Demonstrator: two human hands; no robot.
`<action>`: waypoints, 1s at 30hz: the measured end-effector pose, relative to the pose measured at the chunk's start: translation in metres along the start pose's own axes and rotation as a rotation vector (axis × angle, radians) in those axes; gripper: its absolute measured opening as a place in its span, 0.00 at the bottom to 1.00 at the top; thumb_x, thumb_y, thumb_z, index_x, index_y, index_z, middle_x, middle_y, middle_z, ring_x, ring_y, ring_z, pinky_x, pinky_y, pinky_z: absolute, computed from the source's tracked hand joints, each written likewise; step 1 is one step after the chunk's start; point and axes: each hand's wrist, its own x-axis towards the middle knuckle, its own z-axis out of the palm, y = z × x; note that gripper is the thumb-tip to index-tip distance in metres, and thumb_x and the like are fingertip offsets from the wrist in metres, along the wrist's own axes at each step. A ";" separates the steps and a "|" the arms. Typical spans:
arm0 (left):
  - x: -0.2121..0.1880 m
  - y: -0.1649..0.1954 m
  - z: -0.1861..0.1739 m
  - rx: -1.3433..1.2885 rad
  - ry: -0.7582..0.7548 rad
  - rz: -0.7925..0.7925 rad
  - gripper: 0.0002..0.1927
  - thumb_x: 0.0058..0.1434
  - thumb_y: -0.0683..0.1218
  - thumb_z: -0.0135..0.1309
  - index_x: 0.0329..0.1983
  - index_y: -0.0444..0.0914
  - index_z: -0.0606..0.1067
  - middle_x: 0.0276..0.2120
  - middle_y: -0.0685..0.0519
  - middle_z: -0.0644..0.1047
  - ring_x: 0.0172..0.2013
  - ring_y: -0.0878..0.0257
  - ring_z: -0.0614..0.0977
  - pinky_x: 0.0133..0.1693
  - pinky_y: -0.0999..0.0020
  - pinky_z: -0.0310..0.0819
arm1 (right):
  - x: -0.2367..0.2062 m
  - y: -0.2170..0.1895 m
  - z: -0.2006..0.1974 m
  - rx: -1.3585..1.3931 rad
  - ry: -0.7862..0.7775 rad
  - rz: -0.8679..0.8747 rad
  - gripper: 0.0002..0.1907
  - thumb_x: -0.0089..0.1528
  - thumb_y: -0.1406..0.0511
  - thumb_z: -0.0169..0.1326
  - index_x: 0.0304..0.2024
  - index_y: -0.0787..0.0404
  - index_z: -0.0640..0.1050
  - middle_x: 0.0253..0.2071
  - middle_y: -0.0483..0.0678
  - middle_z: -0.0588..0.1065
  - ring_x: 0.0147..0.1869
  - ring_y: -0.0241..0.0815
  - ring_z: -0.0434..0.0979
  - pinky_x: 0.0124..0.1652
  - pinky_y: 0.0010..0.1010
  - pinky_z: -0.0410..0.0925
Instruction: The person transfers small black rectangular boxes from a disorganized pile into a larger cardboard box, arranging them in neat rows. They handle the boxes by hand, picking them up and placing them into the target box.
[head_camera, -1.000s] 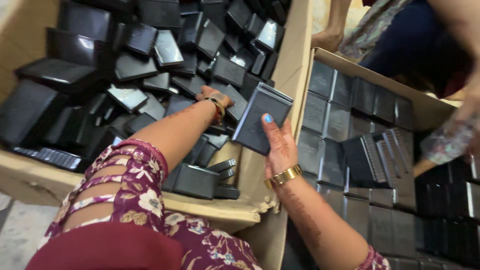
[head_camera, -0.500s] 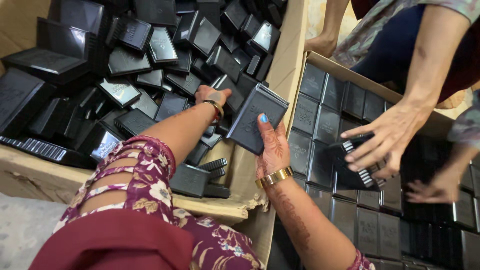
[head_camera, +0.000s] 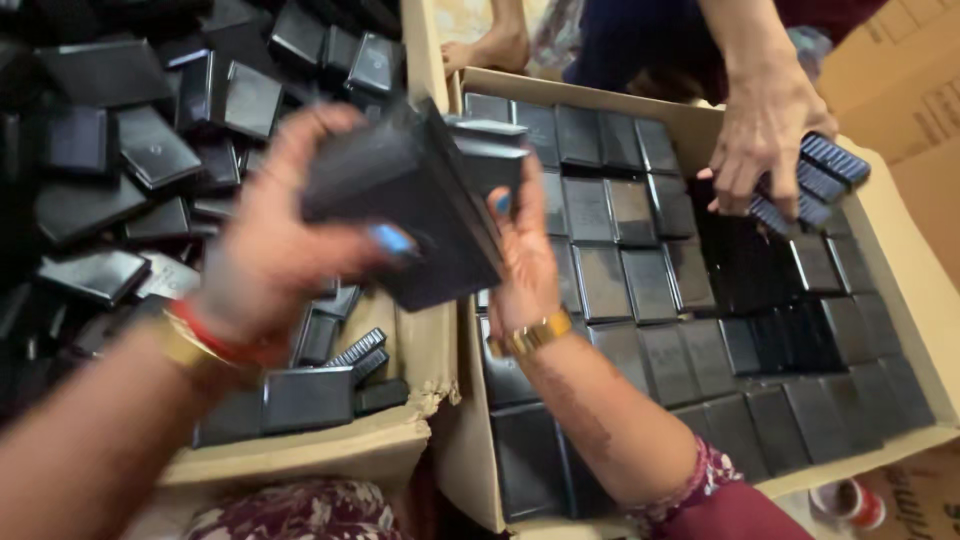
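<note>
- The left hand (head_camera: 270, 250), blurred and nearest the camera, closes its fingers on the left side of a stack of flat black cases (head_camera: 420, 205); the right hand (head_camera: 520, 255) presses against the stack's right side, so both hands grip it.
- The stack hangs over the seam between two cartons, above the torn cardboard wall (head_camera: 420, 345) that divides them.
- Left carton (head_camera: 300, 455): loose black cases lie in a jumble, some tilted.
- Right carton (head_camera: 880, 230): cases sit in tidy flat rows.
- Further off, another person's hand (head_camera: 765, 130) holds ribbed dark pieces (head_camera: 825, 170) over the right carton's far corner.
- Risk, as I judge it: the cases look smooth, and held only by side pressure the stack could fan out and drop, scuffing the neat rows or tumbling into the jumble.
</note>
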 end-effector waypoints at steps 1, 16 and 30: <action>-0.003 0.001 0.008 -0.085 -0.029 -0.021 0.44 0.52 0.40 0.65 0.70 0.42 0.55 0.57 0.51 0.71 0.57 0.56 0.76 0.58 0.53 0.72 | -0.004 -0.010 0.007 0.110 -0.045 0.080 0.43 0.68 0.49 0.51 0.79 0.53 0.51 0.72 0.49 0.63 0.73 0.44 0.65 0.68 0.39 0.60; 0.018 -0.092 -0.034 0.116 -0.545 -0.186 0.62 0.62 0.61 0.64 0.83 0.39 0.34 0.81 0.44 0.40 0.79 0.59 0.43 0.74 0.63 0.39 | -0.007 -0.106 -0.084 -0.860 -0.327 0.165 0.68 0.50 0.61 0.71 0.83 0.57 0.45 0.77 0.52 0.62 0.80 0.50 0.63 0.72 0.43 0.61; -0.037 -0.237 -0.048 1.600 -0.470 -0.857 0.35 0.56 0.49 0.61 0.66 0.39 0.63 0.56 0.42 0.78 0.56 0.47 0.80 0.52 0.51 0.78 | 0.036 -0.065 -0.243 -2.162 -0.036 0.395 0.76 0.41 0.37 0.68 0.81 0.58 0.47 0.68 0.68 0.62 0.67 0.70 0.64 0.60 0.57 0.63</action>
